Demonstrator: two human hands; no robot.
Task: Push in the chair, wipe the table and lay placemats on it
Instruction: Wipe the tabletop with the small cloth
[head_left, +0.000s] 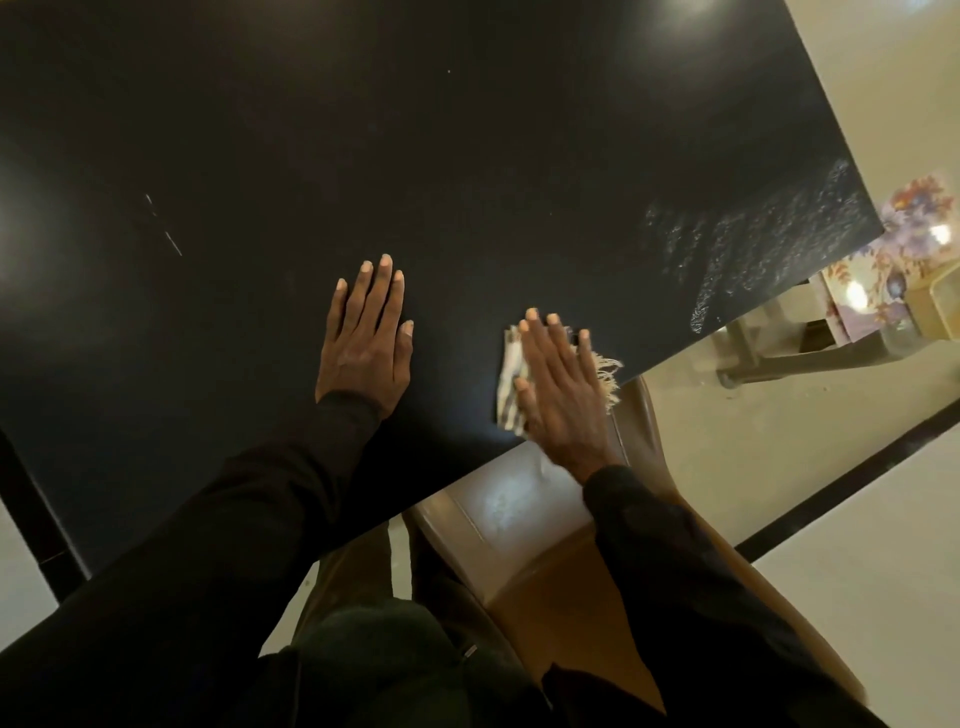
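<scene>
Step in hand: wiping bench (467, 156).
- Right hand (561, 395): fingers straight, close together, pressing striped fringed cloth (511, 374) flat near bench's near edge.
- Left hand (363, 343): fingers straight, slightly spread, palm down on bench, holding nothing.
- Damp streaks (753, 254) on right end; left side looks dry, likely due next.
- Keep palm flat, overlap strokes, keep fringe on bench.
- Chair (519, 545): seat front under bench edge.
- Floral placemats (883, 260): off bench, beyond right end.
- Containers: none discernible.

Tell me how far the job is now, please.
The chair sits partly under the table, so that step looks done. Wiping is in hand: the right hand presses a cloth flat near the edge, damp streaks show at the right end. No placemats lie on the table yet.
</scene>
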